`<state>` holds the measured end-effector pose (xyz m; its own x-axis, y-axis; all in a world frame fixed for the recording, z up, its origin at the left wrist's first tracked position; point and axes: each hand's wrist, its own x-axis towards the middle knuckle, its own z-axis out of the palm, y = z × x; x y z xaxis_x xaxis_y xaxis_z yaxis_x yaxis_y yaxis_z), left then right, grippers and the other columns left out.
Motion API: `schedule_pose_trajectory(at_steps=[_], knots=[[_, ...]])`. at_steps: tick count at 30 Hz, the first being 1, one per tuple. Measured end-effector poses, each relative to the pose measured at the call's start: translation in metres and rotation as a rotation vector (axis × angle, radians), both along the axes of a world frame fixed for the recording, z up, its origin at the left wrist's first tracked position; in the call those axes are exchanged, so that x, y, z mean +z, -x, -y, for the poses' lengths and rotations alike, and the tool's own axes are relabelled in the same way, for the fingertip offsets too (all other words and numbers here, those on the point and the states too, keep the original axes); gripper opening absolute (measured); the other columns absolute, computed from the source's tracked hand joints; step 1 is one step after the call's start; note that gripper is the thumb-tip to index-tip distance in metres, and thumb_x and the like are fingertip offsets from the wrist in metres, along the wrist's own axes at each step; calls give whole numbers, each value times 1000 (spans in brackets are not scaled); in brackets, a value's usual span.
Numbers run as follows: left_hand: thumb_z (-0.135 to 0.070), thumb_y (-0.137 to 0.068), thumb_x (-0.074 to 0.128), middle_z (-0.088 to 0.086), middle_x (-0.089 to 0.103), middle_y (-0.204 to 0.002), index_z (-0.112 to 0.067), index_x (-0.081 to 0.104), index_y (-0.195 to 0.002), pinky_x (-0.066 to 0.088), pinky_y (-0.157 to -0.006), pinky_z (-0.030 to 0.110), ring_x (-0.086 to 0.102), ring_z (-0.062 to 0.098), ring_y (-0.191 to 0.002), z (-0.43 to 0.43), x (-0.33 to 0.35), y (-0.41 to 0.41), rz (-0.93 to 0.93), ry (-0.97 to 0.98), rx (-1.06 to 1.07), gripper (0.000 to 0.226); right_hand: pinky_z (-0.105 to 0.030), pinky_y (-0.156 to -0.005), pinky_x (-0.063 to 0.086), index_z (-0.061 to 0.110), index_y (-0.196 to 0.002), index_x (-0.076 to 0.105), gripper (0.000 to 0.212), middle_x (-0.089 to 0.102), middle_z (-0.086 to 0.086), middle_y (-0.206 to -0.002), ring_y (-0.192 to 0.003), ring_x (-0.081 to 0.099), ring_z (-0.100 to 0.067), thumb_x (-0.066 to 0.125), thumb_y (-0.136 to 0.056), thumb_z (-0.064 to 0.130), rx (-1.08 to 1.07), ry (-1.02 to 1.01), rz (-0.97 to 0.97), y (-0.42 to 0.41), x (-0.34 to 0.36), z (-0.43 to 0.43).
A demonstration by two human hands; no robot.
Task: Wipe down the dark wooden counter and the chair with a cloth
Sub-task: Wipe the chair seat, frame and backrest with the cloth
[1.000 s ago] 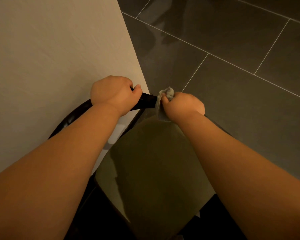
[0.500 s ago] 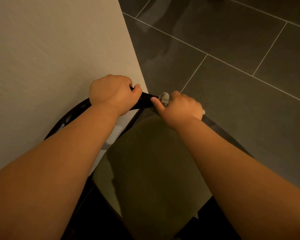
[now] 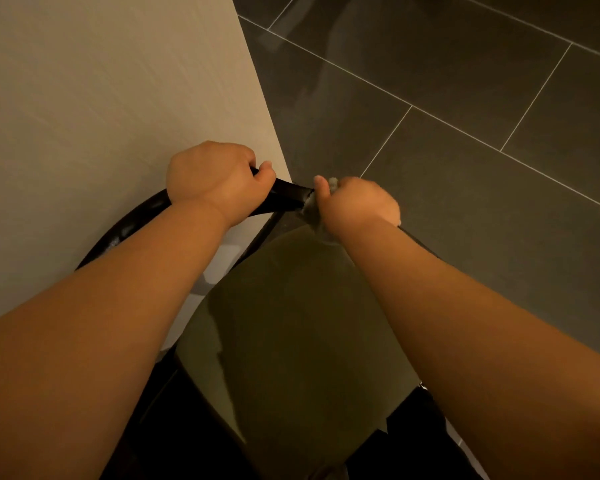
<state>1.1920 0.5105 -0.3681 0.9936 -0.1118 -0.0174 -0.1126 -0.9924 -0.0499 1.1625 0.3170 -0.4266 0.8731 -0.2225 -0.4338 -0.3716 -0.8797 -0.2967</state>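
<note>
Most of the cloth [image 3: 333,183] is buried inside your right hand [image 3: 357,206]. Only a pale grey tuft shows above your thumb, and a blurred fringe hangs below your knuckles, so its full size and shape cannot be made out. Your right fingers are curled tight around it, holding it against the top rail of the chair [image 3: 291,195], just right of your left thumb. That hand is slightly blurred.

Your left hand [image 3: 215,181] is wrapped round the same rail. Its fingers go over the far side and out of sight, and the thumb is hooked on the near side. A short bare stretch of rail shows between your two hands.

The rail is a dark, glossy, curved band. Left of your left fingers it sweeps down and toward you until your forearm covers it. Right of your right hand only a thin sliver shows beside your wrist.

Below your hands lies the seat [image 3: 291,323], a flat olive-green pad partly covered by both forearms. Its near edge runs into deep shadow, where the frame cannot be made out.

Beyond your left knuckles stands a pale panel [image 3: 101,98], cut off at the top and left edges. Beyond your right fingers spreads a floor [image 3: 465,150] of dark grey tiles with thin light joints.
</note>
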Motion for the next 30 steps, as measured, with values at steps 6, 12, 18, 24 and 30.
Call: schedule_pose_trajectory(at_steps=[6,12,18,24,30], knots=[[-53,-99,44,1,59,-65,-21,66,-73,43,-55,29,54,24,-59,3,6,3,-47,28,15,47,-39,-69,46,22,-105,56,43,65,-5,-97,-85,63,-31,36,-103,60,67,95,242,54,-10,36],[-54,-98,44,1,57,-63,-21,66,-73,36,-54,28,51,23,-56,2,4,2,-4,29,19,48,-42,-71,36,18,-118,55,57,63,-9,-114,-106,61,-35,26,-104,65,123,100,125,33,-9,24],[-54,-99,44,1,60,-66,-22,70,-78,37,-55,29,54,25,-60,2,6,6,3,34,-4,46,-39,-67,38,21,-115,50,46,63,-8,-109,-95,62,-34,27,-106,60,211,45,159,41,-9,35],[-54,-99,47,-3,62,-69,-25,72,-83,49,-60,33,57,24,-64,2,9,8,-46,70,-9,42,-41,-70,48,23,-104,42,41,65,-11,-103,-84,58,-34,25,-106,60,92,80,50,70,-7,68],[-46,-102,50,1,71,-88,-24,75,-103,46,-62,33,59,22,-74,7,5,12,2,137,25,33,-38,-65,39,19,-114,52,49,60,-7,-93,-78,51,-30,23,-106,58,155,42,81,45,-7,51]])
